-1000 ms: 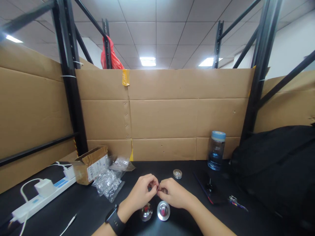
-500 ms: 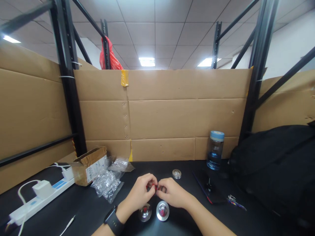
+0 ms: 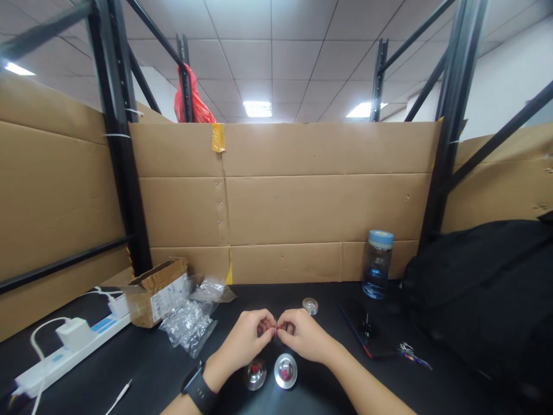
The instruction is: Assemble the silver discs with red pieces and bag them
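Observation:
My left hand point(image 3: 250, 334) and my right hand point(image 3: 303, 335) meet fingertip to fingertip over the dark table. Both are closed in a pinch on a small thin disc point(image 3: 275, 328) seen edge-on, with a touch of red by it; the fingers hide most of it. Just below the hands are two round silver metal pieces with red centres: the left metal piece point(image 3: 255, 374) lies near my left wrist, and the right metal piece point(image 3: 286, 371) lies beside it. Beyond my right hand rests a clear-centred metal ring piece point(image 3: 310, 306).
On the left are a power strip point(image 3: 64, 351), an open cardboard box point(image 3: 158, 293) and crumpled plastic bags point(image 3: 190, 323). To the right stand a water bottle point(image 3: 378, 265), a dark flat device point(image 3: 367, 328), keys point(image 3: 412, 354) and a black bag point(image 3: 484, 305). A cardboard wall point(image 3: 285, 207) closes the back.
The disc has turned from slightly tilted to edge-on between the fingertips. My right hand has risen slightly; the pieces on the table have stayed in place.

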`<state>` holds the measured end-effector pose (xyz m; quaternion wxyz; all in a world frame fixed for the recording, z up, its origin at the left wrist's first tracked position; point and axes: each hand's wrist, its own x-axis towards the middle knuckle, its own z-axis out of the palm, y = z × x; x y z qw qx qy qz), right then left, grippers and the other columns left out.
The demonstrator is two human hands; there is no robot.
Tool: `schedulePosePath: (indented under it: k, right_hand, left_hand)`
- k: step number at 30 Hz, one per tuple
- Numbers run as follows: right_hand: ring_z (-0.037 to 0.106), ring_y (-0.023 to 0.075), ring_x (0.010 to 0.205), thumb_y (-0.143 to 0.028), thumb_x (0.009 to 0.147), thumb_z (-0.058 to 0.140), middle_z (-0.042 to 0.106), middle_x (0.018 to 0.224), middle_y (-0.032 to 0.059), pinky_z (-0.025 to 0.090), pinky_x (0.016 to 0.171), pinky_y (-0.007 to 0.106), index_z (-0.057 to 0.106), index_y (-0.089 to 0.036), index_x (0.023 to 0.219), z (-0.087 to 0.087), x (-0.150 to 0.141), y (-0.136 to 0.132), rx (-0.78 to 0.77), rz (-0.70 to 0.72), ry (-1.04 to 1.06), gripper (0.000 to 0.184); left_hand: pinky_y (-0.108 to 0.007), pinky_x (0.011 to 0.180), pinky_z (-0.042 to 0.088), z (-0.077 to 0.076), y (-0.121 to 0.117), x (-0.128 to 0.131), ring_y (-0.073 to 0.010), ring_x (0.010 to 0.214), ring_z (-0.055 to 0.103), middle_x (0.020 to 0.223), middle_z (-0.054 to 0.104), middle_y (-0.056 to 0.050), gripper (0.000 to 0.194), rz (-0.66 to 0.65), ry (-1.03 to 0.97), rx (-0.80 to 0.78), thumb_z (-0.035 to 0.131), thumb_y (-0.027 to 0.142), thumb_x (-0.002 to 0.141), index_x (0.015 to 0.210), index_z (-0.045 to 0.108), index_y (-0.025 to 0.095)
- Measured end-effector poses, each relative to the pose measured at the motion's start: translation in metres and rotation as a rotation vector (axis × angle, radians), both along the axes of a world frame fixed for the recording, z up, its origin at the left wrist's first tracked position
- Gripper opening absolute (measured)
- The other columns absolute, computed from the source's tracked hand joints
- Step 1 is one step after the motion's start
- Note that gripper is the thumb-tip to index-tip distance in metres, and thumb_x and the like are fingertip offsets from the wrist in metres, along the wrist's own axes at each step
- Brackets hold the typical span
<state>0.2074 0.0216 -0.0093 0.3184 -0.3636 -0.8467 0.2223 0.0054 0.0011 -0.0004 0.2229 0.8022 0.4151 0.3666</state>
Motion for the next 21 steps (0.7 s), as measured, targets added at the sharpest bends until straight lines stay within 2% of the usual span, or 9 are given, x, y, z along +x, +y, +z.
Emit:
schedulePosePath:
  k: [2, 5, 7, 9, 15, 21]
  right_hand:
    - [0.064, 0.0129, 0.065, -0.017, 0.079, 0.066, 0.070, 0.080, 0.0011, 0.045, 0.061, 0.021, 0.068, -0.017, 0.089, 0.0008, 0.0011, -0.0013, -0.037, 0.008, 0.000, 0.010]
    - [0.067, 0.0140, 0.067, -0.021, 0.071, 0.078, 0.071, 0.090, 0.0008, 0.047, 0.062, 0.022, 0.062, -0.020, 0.099, 0.0017, 0.0017, -0.0040, -0.127, 0.029, 0.023, 0.032]
    - [0.069, 0.0157, 0.073, -0.023, 0.069, 0.081, 0.071, 0.091, 0.0001, 0.049, 0.066, 0.023, 0.058, -0.022, 0.101, 0.0014, 0.0005, -0.0052, -0.147, 0.028, 0.061, 0.040]
    - [0.070, 0.0161, 0.075, -0.023, 0.070, 0.081, 0.070, 0.090, -0.0010, 0.049, 0.066, 0.023, 0.054, -0.022, 0.102, 0.0001, -0.0018, -0.0056, -0.166, 0.029, 0.107, 0.042]
    - [0.069, 0.0123, 0.070, -0.020, 0.075, 0.076, 0.068, 0.103, 0.0006, 0.046, 0.058, 0.020, 0.047, -0.023, 0.107, -0.0057, -0.0068, -0.0019, -0.222, 0.084, 0.247, 0.043]
    - [0.068, 0.0114, 0.070, -0.023, 0.071, 0.081, 0.068, 0.103, 0.0002, 0.046, 0.058, 0.020, 0.049, -0.023, 0.106, -0.0066, -0.0061, 0.0011, -0.299, 0.112, 0.351, 0.048]
  left_hand:
    - [-0.022, 0.066, 0.046, -0.0024, 0.0008, -0.0011, -0.0146, 0.068, 0.065, 0.076, 0.072, -0.001, 0.011, 0.010, 0.020, 0.001, 0.058, 0.016, 0.085, 0.083, 0.069, 0.018]
    - [-0.022, 0.068, 0.046, -0.0034, 0.0005, -0.0012, -0.0150, 0.070, 0.065, 0.078, 0.073, -0.002, 0.014, -0.005, 0.008, 0.000, 0.057, 0.018, 0.089, 0.083, 0.069, 0.018]
    - [-0.022, 0.069, 0.046, -0.0021, -0.0006, -0.0001, -0.0150, 0.071, 0.066, 0.078, 0.073, -0.001, 0.014, -0.026, -0.028, -0.013, 0.057, 0.019, 0.090, 0.084, 0.069, 0.018]
    - [-0.022, 0.068, 0.046, 0.0003, -0.0017, 0.0011, -0.0150, 0.071, 0.066, 0.078, 0.073, -0.001, 0.013, -0.033, -0.066, -0.017, 0.057, 0.020, 0.091, 0.084, 0.068, 0.018]
    - [-0.025, 0.070, 0.048, 0.0042, -0.0009, 0.0001, -0.0171, 0.075, 0.066, 0.082, 0.073, -0.004, 0.017, -0.034, -0.134, -0.033, 0.056, 0.026, 0.094, 0.089, 0.069, 0.017]
    - [-0.025, 0.071, 0.047, 0.0010, 0.0017, -0.0014, -0.0166, 0.076, 0.063, 0.084, 0.071, -0.003, 0.018, -0.054, -0.176, -0.053, 0.057, 0.030, 0.094, 0.092, 0.069, 0.017]
